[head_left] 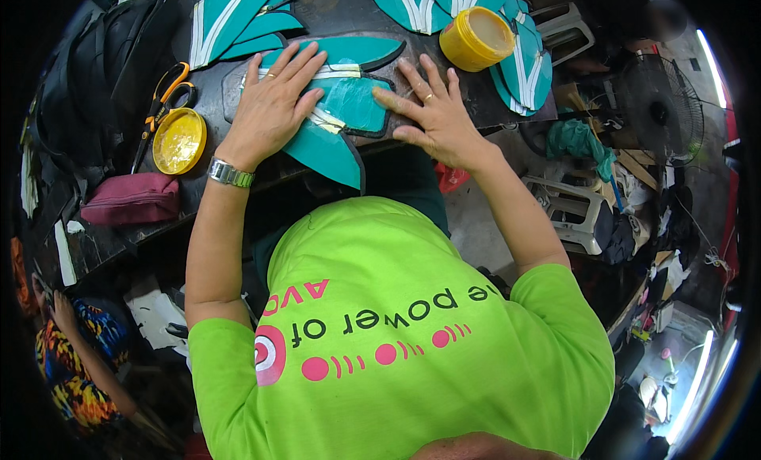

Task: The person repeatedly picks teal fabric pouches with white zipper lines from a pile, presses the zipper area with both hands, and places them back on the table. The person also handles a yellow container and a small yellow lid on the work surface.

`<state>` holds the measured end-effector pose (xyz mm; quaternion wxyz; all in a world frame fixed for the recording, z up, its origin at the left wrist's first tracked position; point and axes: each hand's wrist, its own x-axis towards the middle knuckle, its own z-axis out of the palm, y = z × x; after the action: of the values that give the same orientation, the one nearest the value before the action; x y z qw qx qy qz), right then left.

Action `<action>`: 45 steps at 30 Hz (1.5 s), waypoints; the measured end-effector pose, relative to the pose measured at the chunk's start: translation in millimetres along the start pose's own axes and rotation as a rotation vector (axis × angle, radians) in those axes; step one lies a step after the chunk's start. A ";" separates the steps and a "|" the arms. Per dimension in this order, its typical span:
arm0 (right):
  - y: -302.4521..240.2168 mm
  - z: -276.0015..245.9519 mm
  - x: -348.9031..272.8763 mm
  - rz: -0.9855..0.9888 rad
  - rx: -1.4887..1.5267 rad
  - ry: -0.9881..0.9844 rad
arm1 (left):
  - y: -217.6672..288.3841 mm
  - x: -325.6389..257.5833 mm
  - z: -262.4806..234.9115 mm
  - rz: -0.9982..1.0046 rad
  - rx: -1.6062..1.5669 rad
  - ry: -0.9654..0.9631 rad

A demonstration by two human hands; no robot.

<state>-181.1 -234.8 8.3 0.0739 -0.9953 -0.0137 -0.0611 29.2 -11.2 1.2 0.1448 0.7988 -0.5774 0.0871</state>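
A teal cut piece with black edging and white strips [341, 103] lies on the dark table before me; its middle panel looks glossy. My left hand [279, 99] rests flat on the upper left part, fingers stretched out. Fingers spread, my right hand [432, 111] lies at the panel's right end, its index fingertip touching the edge. Neither hand holds anything. Beyond my right hand, an uncapped yellow tub [469, 41] of pale paste stands partly on other teal pieces. Left of my left hand are a round yellow lid [179, 141] smeared inside and orange-and-black scissors [164, 99].
Stacked teal pieces with white strips [230, 24] lie at the far left, more [527, 68] at the far right. A maroon pouch [133, 198] and black material [103, 87] occupy the left. Rightward are a fan [659, 107] and a stool [567, 210]. Another person's arm [95, 357] shows lower left.
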 end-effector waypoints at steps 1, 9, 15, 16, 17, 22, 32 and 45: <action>-3.4 -1.4 -3.5 0.022 -0.010 -0.049 | 0.5 0.5 0.7 -0.001 0.002 0.004; -26.9 -6.2 -9.4 -0.068 0.271 -0.075 | 2.0 0.0 -1.9 0.008 0.001 0.009; 5.3 -11.9 28.1 0.152 0.570 0.181 | 8.2 -12.5 -6.2 -0.028 -0.027 0.000; 4.8 -6.4 34.7 0.220 0.504 0.193 | 8.8 -13.4 -6.6 -0.029 -0.028 -0.001; 5.0 -2.2 39.4 0.247 0.425 0.127 | 8.7 -13.6 -7.0 -0.030 -0.027 -0.001; -4.3 16.6 51.7 0.283 0.006 0.098 | 9.9 -13.5 -7.6 -0.036 -0.022 0.003; -28.6 4.0 52.3 0.105 0.033 -0.088 | 11.9 -12.0 -6.0 -0.043 -0.019 0.044; -13.4 9.3 69.0 0.043 -0.234 0.046 | 13.5 -11.7 -5.7 -0.053 -0.020 0.063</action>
<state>-112.1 -218.9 9.7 -0.0414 -0.9955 0.0166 -0.0835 12.8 -2.7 4.8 0.1732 0.8091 -0.5521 0.1028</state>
